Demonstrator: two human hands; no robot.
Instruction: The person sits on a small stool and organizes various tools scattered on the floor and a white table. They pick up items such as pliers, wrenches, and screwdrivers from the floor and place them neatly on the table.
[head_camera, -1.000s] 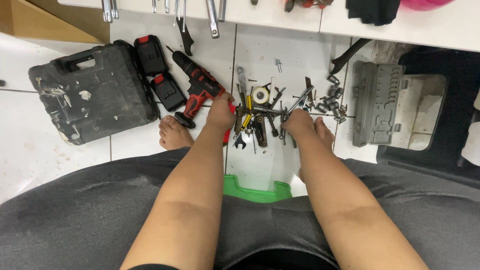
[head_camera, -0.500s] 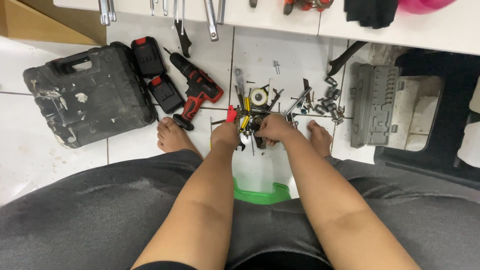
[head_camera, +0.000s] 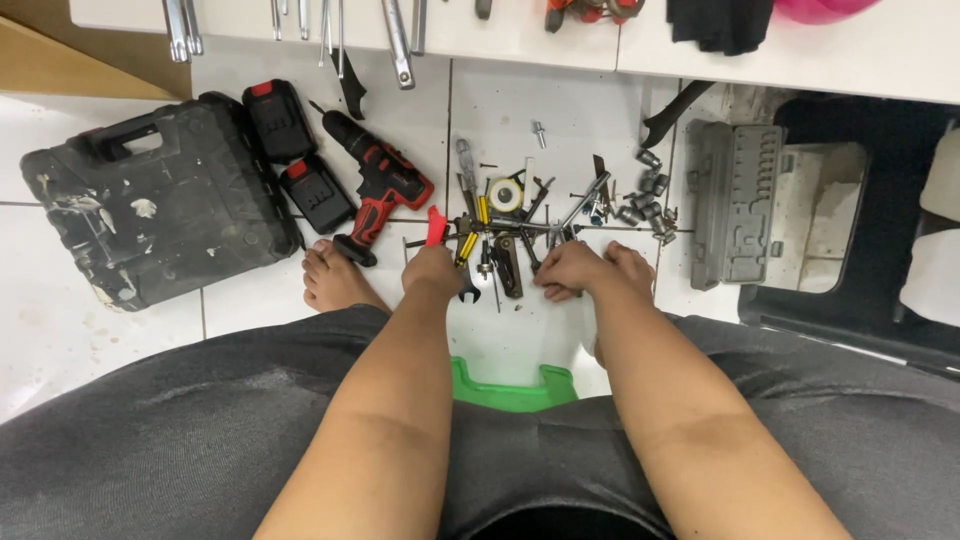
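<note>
The left hand (head_camera: 432, 270) is closed around red-handled pliers (head_camera: 436, 226) at the centre of the frame, and the right hand (head_camera: 570, 268) curls its fingers onto the tool pile (head_camera: 520, 225) on the white floor tile just right of it. Sorting goes better lifting one piece at a time, I judge, since bits and sockets (head_camera: 645, 190) lie tangled; the red cordless drill (head_camera: 375, 185) and black case (head_camera: 150, 200) sit left, well apart.

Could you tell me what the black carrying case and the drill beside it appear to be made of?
The black carrying case looks like matte moulded plastic, scuffed and paint-spattered. The drill seems to have a red and black plastic housing with a dark, probably metal, chuck.
</note>
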